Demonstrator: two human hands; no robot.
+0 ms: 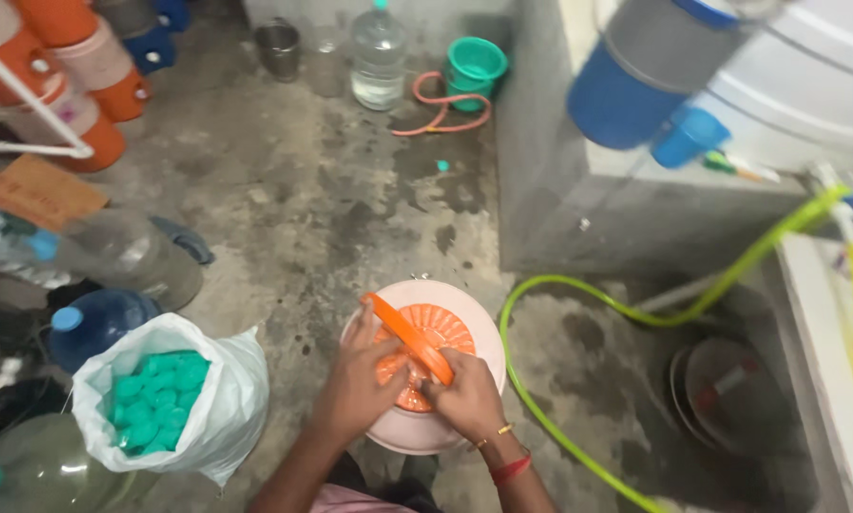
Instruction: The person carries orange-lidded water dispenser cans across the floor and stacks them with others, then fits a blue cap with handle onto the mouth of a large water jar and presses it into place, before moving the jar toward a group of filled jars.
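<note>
A pale pink round container (479, 332) with an orange ribbed lid (440, 325) stands on the wet concrete floor right below me. My left hand (358, 385) presses on the lid's left side. My right hand (464, 394) grips the orange carrying handle (405, 332), which rises slantwise across the lid. A red thread and a thin bangle circle my right wrist.
A white sack of teal bottle caps (165, 399) sits at the left among large water bottles (94, 318). A yellow-green hose (578, 294) curves past the container on the right. A concrete platform (635, 214) carries big white and blue containers. A clear bottle (377, 57), steel cup and teal bucket (474, 65) stand far back.
</note>
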